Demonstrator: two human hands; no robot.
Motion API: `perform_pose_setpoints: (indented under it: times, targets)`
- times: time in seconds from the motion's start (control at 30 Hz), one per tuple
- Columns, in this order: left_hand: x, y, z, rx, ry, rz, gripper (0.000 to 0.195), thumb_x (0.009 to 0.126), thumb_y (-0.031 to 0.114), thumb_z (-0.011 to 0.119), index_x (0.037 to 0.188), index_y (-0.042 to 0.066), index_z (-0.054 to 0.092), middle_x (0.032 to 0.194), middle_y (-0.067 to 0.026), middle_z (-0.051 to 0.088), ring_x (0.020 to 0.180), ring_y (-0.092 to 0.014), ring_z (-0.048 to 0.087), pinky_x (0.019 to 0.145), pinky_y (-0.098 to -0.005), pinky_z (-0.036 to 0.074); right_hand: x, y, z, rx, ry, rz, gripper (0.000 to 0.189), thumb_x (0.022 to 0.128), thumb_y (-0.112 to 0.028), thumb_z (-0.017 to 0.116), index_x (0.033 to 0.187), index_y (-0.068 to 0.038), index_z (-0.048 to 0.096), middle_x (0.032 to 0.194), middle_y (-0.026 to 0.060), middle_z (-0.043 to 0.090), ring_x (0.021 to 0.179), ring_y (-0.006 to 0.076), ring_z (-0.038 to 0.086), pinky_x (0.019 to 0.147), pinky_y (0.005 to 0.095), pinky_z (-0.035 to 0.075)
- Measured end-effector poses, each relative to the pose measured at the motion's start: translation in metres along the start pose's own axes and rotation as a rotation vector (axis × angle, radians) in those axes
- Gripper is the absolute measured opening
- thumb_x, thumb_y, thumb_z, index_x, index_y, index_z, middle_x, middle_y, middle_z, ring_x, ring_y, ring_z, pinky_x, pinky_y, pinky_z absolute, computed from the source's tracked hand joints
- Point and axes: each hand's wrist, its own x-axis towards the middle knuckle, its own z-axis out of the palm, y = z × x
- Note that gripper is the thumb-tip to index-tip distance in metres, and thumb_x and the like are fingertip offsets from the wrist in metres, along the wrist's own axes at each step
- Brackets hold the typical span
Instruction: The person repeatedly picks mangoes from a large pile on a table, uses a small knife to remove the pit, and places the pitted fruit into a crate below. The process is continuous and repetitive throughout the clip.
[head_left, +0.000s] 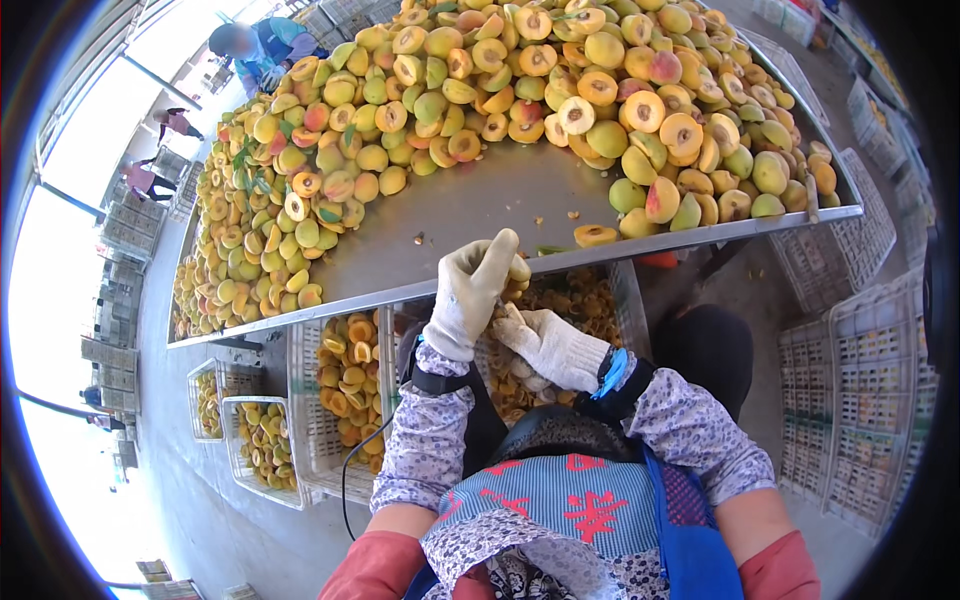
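Note:
Both my hands wear pale work gloves and meet near the front edge of a metal table (465, 202) heaped with halved peaches (431, 105). My left hand (474, 289) is closed around a piece of peach (517, 279), mostly hidden by the fingers. Just below and to the right, my right hand (551, 341) grips a small tool whose thin metal tip shows by the peach; its handle is hidden in the glove. Under the hands, a container (634, 300) holds peach scraps.
Plastic crates of peach halves stand at lower left (307, 420), (229, 442). Stacked white crates (847, 390) rise at the right. A co-worker (274, 49) stands at the table's far left corner. A dark cable (345, 480) hangs beside my left arm.

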Motion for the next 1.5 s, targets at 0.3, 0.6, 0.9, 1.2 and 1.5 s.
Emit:
perform_pose_setpoints:
  times: [0.3,0.6,0.9,1.2,1.5]
  targets:
    - [0.001,0.0,0.001,-0.503,-0.332,0.058,0.053,0.108,0.034,0.045,0.062,0.01,0.046,0.059,-0.0081,0.049,0.054,-0.027,0.051,0.054,-0.0384,0.043,-0.025,-0.023,-0.009,0.241,-0.219,0.196,0.049,0.104,-0.059,0.05,0.085,-0.014,0.053,0.059,-0.0077,0.036,0.043,0.0046,0.031,0.038,0.0258,0.027]
    - [0.008,-0.025,0.021,-1.064,-0.392,0.049,0.044,0.109,0.037,0.046,0.071,0.014,0.054,0.067,-0.0049,0.052,0.062,-0.027,0.055,0.057,-0.0404,0.047,-0.024,-0.005,-0.015,0.049,-0.094,-0.069,0.045,0.104,-0.05,0.055,0.089,-0.008,0.059,0.062,0.0008,0.052,0.047,0.0131,0.046,0.045,0.0297,0.038]
    - [0.005,0.002,0.007,-0.876,0.09,-0.086,0.041,0.103,0.046,0.059,0.08,0.013,0.062,0.081,-0.0071,0.065,0.078,-0.025,0.067,0.068,-0.0392,0.057,-0.022,0.013,-0.023,-0.747,0.208,-0.37,0.038,0.098,-0.037,0.064,0.106,0.0,0.068,0.091,0.0246,0.07,0.087,0.0428,0.069,0.077,0.0461,0.053]
    - [-0.017,-0.001,0.008,-0.353,0.026,0.019,0.056,0.11,0.048,0.04,0.095,0.0,0.065,0.084,-0.0172,0.068,0.076,-0.028,0.066,0.076,-0.0368,0.054,-0.006,0.007,-0.014,-0.495,0.329,-0.474,0.041,0.101,-0.036,0.061,0.111,0.004,0.067,0.094,0.0271,0.071,0.091,0.0438,0.069,0.079,0.0441,0.053]
    - [-0.011,-0.016,0.006,-0.395,0.113,0.193,0.052,0.111,0.047,0.036,0.096,0.002,0.057,0.083,-0.0186,0.068,0.075,-0.026,0.065,0.077,-0.0355,0.053,-0.016,0.009,-0.024,-0.585,0.19,-0.442,0.036,0.101,-0.034,0.059,0.107,0.001,0.067,0.092,0.0266,0.07,0.089,0.0441,0.068,0.077,0.0453,0.054]
